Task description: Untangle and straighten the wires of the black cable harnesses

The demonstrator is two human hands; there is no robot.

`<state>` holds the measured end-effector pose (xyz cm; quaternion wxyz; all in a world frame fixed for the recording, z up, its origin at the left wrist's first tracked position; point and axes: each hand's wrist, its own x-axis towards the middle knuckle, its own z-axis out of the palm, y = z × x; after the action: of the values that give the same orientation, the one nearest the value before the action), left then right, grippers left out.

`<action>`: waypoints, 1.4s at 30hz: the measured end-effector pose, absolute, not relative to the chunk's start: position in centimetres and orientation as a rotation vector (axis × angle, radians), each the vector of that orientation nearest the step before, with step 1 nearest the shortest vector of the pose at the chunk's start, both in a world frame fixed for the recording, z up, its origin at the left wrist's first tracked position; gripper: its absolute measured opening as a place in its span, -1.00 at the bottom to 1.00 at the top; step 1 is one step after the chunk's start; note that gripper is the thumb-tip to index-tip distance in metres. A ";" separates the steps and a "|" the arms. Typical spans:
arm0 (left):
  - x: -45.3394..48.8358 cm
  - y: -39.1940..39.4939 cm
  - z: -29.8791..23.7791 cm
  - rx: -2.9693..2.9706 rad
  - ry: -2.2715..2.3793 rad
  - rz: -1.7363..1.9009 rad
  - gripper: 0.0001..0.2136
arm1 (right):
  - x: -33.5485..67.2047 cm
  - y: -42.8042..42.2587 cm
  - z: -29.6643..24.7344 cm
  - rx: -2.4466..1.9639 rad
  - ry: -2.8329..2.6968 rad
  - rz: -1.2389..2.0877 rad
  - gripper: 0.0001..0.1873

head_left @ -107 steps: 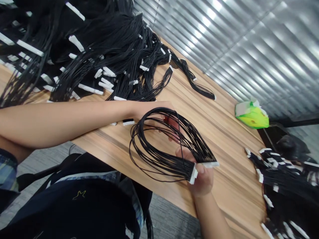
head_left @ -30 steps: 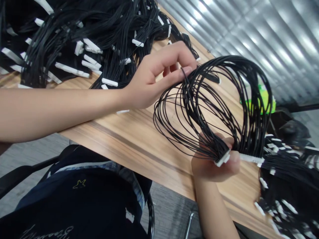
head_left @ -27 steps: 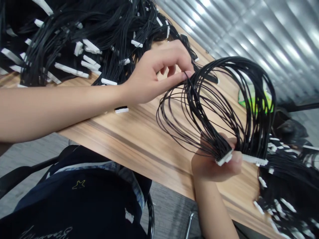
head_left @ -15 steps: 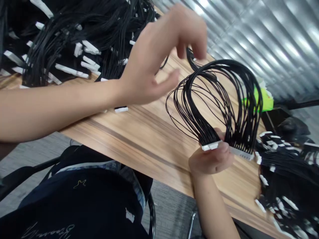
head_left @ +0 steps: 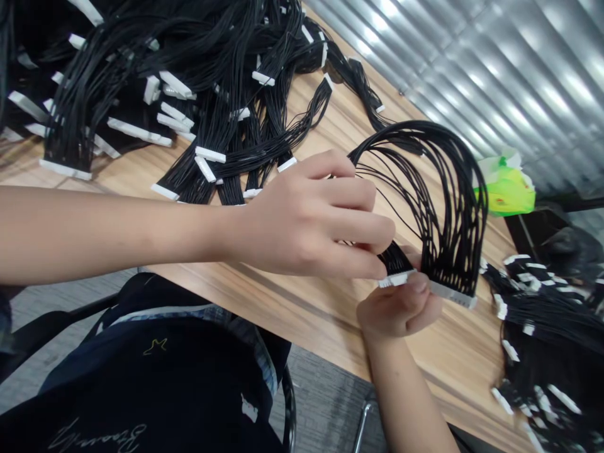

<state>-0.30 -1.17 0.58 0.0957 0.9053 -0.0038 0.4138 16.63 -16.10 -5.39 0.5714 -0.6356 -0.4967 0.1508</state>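
My right hand (head_left: 399,308) pinches the two white connectors (head_left: 453,293) of a black wire harness (head_left: 448,189), whose wires arch up in a loop above the wooden table (head_left: 302,314). My left hand (head_left: 311,217) reaches across with fingers curled together, their tips closing on the wires just above the left connector (head_left: 395,279). Part of the loop is hidden behind my left hand.
A big heap of black harnesses with white connectors (head_left: 165,82) covers the table's far left. A second pile (head_left: 547,327) lies at the right. A green and white packet (head_left: 507,189) sits by the corrugated metal wall (head_left: 472,56). A chair and my dark apron lie below the table edge.
My left hand had been pinching the top of the loop, then let go and lifted, and has now come down to grip the wires by the connector. The loop has narrowed and stands upright.
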 end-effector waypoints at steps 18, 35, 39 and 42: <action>0.3 -1.1 -0.2 3.037 -0.135 0.959 -0.76 | 17.4 -15.6 -5.7 -1.531 -1.552 0.146 -0.66; -1.2 6.3 1.5 2.512 0.085 1.150 -0.73 | 16.2 -13.3 -2.2 -1.200 -0.867 0.816 -0.54; -0.8 6.9 0.5 2.435 0.479 1.297 -0.77 | 15.7 -13.9 -2.7 -1.169 -0.913 0.804 -0.57; -0.4 7.0 -0.5 2.503 0.539 1.235 -0.60 | 16.0 -14.8 -4.3 -1.213 -1.027 0.861 -0.67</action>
<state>-0.36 7.00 -0.54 0.1488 0.8707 0.1875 0.4297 16.05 -14.80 -4.25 0.6186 -0.5274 -0.4464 0.3741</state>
